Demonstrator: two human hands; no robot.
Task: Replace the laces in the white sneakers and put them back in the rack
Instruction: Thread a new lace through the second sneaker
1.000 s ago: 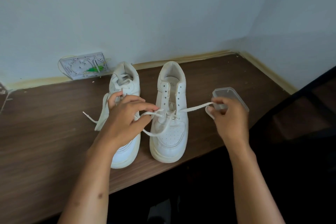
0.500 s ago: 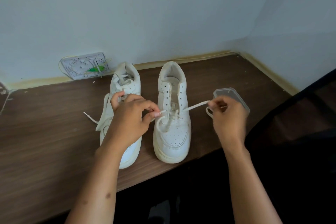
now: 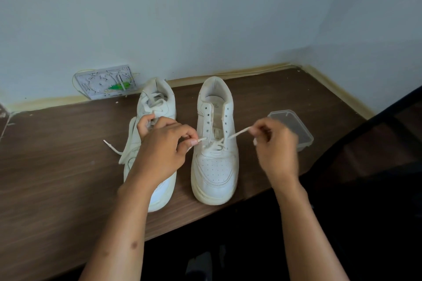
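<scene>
lace (image 3: 237, 132) now pulled taut through right sneaker (image 3: 215, 166), each end pinched in left grip (image 3: 163, 150) and right grip (image 3: 276, 146).

Bare table (image 3: 57, 178) left of left sneaker (image 3: 157, 107): open approach, only loose lace end (image 3: 112, 145) lying there. Gap between left sneaker and right sneaker (image 3: 215, 166) narrow, crossed by left hand (image 3: 163, 148). Clear plastic container (image 3: 294, 128) blocks right side, just behind right hand (image 3: 276, 146); possibly touching, blurred. Wall panel (image 3: 105, 82) close behind sneakers.
</scene>
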